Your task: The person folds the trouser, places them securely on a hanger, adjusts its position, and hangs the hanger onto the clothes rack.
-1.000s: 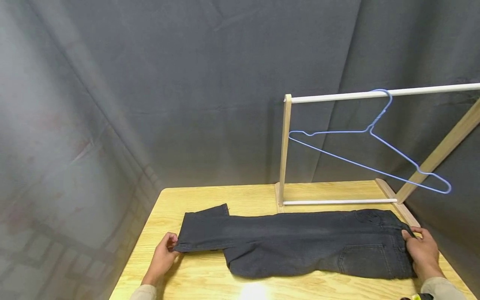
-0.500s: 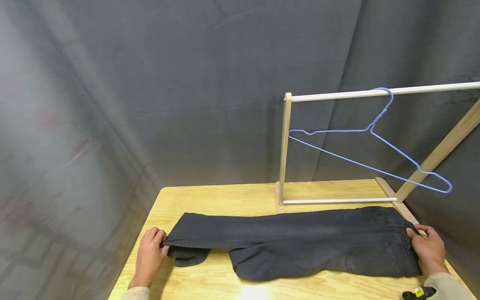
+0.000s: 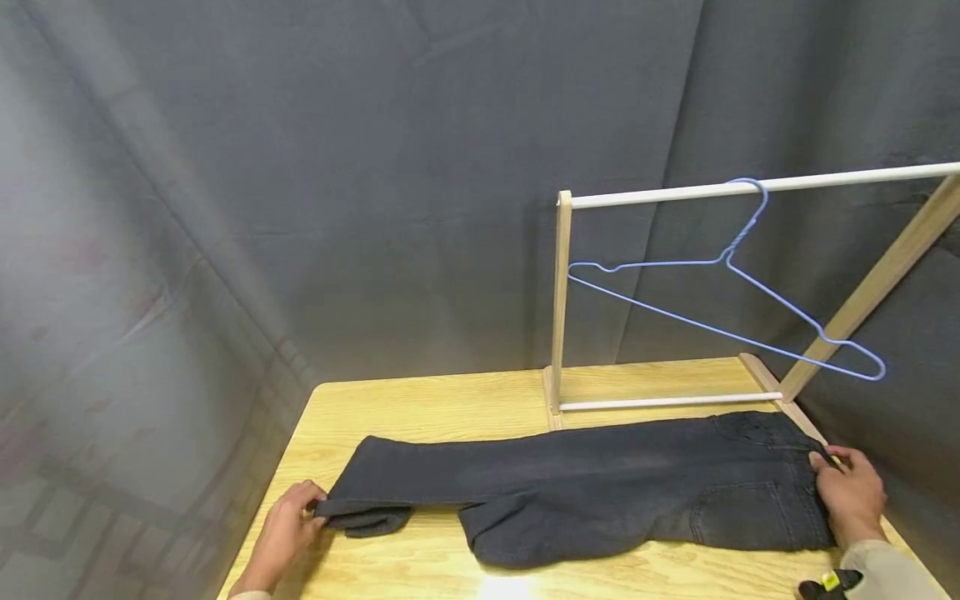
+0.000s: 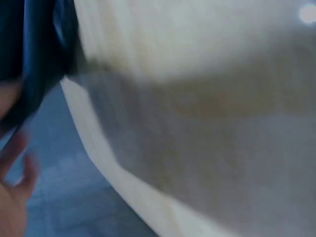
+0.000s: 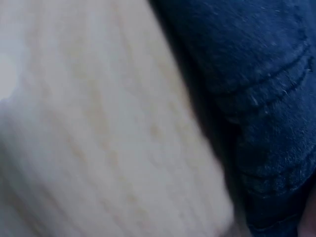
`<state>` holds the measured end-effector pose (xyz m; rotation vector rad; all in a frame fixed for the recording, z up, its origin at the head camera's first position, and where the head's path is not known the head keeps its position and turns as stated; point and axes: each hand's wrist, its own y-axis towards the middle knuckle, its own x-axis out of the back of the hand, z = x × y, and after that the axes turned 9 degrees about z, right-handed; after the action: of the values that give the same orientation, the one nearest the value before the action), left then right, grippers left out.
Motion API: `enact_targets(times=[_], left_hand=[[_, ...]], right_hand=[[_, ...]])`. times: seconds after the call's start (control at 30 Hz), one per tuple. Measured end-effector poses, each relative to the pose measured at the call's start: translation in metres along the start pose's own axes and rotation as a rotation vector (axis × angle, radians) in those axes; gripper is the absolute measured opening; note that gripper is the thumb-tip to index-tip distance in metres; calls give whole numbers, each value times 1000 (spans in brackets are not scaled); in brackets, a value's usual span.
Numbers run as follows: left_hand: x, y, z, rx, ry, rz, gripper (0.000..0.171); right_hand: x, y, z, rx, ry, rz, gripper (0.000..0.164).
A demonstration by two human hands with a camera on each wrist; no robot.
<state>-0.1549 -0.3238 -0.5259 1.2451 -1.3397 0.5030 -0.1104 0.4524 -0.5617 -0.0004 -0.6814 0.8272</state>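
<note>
Left hand: my left hand [image 3: 285, 527] works at the left side of the worktop [image 3: 427, 398], with the forearm entering from the lower left. The hand is angled away from me and to the right. Its fingers [image 3: 307, 492] are drawn together and pinch the near corner of a leg end of the dark trousers [image 3: 570, 467]; the thumb bears on the near side. In the left wrist view this hand is blurred at the left edge, next to the dark cloth.

Right hand: my right hand [image 3: 851, 498] is at the opposite end, with the forearm entering from the lower right in a pale sleeve [image 3: 888, 573]. The hand points away from me and slightly left. The thumb and fingers pinch the waistband partway along its edge, thumb on the left. In the right wrist view only a sliver of skin appears at the lower right, beside stitched denim.

Position of the trousers: they lie lengthwise across the worktop between both hands, waistband right, leg ends left. A back pocket [image 3: 738, 510] faces up near the waistband. A dark flap [image 3: 375, 523] shows beneath the pinched leg.

Surroundings: a clothes rack [image 3: 561, 308] stands behind the trousers; a blue hanger [image 3: 733, 246] hangs from its top rail.
</note>
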Motion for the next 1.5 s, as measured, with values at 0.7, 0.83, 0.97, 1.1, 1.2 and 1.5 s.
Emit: enact_targets(times=[0.7,0.83,0.97,1.1,1.2,1.5], left_hand=[[-25,-14,13,258,-326,116,46],[-29,-8,14,279,-193,-51,40],[-21,6,9,205,15,-320,31],[-10,18,1,205,74,-518,22],[-11,19,0,257,76,-520,20],[-29,-3,18,480,-244,-129,33]], right_hand=[[12,-4,-6,-28,-48,-40,45],[13,-4,-7,-7,-55,-46,42],[15,-4,-8,5,27,-62,8],[13,-4,-7,25,197,-71,24],[12,-4,-8,19,212,-47,24],[15,-4,-7,-32,-4,-7,21]])
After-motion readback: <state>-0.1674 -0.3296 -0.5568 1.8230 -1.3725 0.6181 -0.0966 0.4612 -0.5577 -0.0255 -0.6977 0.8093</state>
